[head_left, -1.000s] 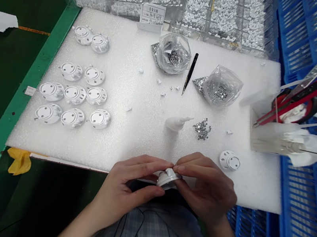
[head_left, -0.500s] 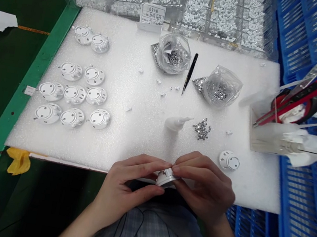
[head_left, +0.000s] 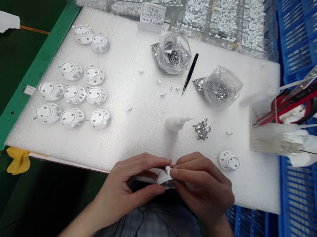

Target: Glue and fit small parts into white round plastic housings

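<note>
At the front edge of the white foam sheet (head_left: 131, 138), a small round white plastic part (head_left: 164, 178) is held between both hands. My left hand (head_left: 133, 182) grips its left side between thumb and fingers. My right hand (head_left: 204, 183) pinches its top and right side, hiding much of it. A similar white part (head_left: 229, 161) lies on the foam beyond my right hand. Straight ahead stands a white nozzle bottle (head_left: 175, 124), beside a small heap of shiny silver pieces (head_left: 202, 129).
Rows of finished-looking white round parts (head_left: 74, 94) sit at left. Bags of silver bits (head_left: 173, 55) (head_left: 221, 88) flank black tweezers (head_left: 190, 74). Behind are clear trays (head_left: 176, 7) of white pieces. At right, a tool holder (head_left: 263, 141) stands near blue crates (head_left: 309, 190).
The round white part has tilted slightly between my fingers, and my fingertips have shifted a little on it. The paper at far left has moved slightly right.
</note>
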`<state>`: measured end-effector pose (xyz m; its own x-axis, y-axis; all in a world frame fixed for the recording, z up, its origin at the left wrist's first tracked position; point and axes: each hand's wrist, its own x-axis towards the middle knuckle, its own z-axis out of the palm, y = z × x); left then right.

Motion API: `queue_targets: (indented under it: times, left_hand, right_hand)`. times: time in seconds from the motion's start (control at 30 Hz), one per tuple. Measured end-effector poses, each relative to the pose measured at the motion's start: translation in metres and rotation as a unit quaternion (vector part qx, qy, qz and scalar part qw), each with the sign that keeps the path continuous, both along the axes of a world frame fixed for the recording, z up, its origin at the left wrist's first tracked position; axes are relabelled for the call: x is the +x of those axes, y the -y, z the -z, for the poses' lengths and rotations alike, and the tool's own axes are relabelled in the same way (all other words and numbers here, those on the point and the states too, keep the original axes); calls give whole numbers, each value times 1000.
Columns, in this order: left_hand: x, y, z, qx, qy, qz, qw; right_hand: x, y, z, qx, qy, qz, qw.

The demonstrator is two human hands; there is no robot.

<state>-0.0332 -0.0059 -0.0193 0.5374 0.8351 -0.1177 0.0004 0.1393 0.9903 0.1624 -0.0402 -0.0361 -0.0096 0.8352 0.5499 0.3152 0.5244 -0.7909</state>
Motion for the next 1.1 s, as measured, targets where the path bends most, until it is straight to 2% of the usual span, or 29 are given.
queue_targets:
  times: [0.3, 0.73, 0.97, 1.1]
  left_hand:
    - [0, -1, -4, -21, -29, 2, 999]
    - [-3, -1, -1, -13, 11, 25, 1000]
    - [-6, -9, -3, 1, 8, 75, 997]
    - [-5, -10, -3, 24, -7, 62, 998]
  right_hand:
    - [-1, 2, 0, -38, 27, 22, 999]
    - [1, 2, 2, -50, -8, -13, 999]
    - [2, 4, 3, -69, -44, -37, 996]
    - [4, 4, 4, -85, -58, -43, 994]
